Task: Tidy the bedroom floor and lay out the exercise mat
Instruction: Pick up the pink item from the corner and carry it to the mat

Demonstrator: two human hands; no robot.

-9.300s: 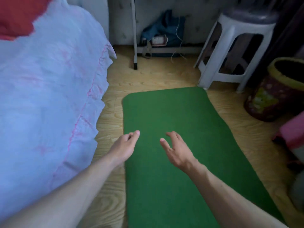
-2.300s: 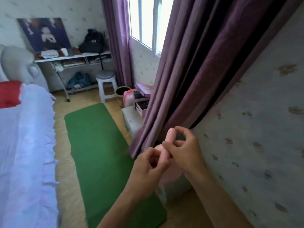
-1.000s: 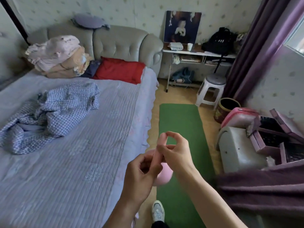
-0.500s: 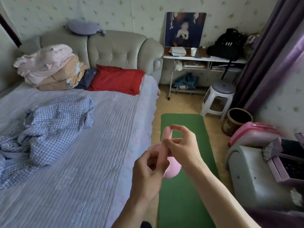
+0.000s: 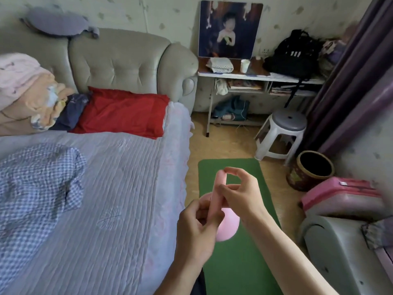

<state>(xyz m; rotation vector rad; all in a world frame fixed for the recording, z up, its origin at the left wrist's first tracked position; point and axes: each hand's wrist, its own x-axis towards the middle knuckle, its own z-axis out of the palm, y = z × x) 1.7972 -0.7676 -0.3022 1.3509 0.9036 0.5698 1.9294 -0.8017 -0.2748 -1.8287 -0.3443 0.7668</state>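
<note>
Over the near half of the green mat (image 5: 240, 269), the left hand (image 5: 196, 237) curled round the lower end of a pink handle (image 5: 217, 188) and the right hand (image 5: 241, 198) pinched its tip, probably 2 holds to steady the round pink body (image 5: 228, 227) beneath. The mat lay flat on the floor, bed (image 5: 119, 199) along its left edge, stool (image 5: 282, 133) past its far end.

Left hand (image 5: 195, 228) and right hand (image 5: 240, 196) on bare forearms (image 5: 282, 248) — dark clothing (image 5: 198, 284) below.

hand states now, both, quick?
Left hand: closed, gripping the lower stem of a pink round-bodied object.
Right hand: closed, pinching its stem's top.
</note>
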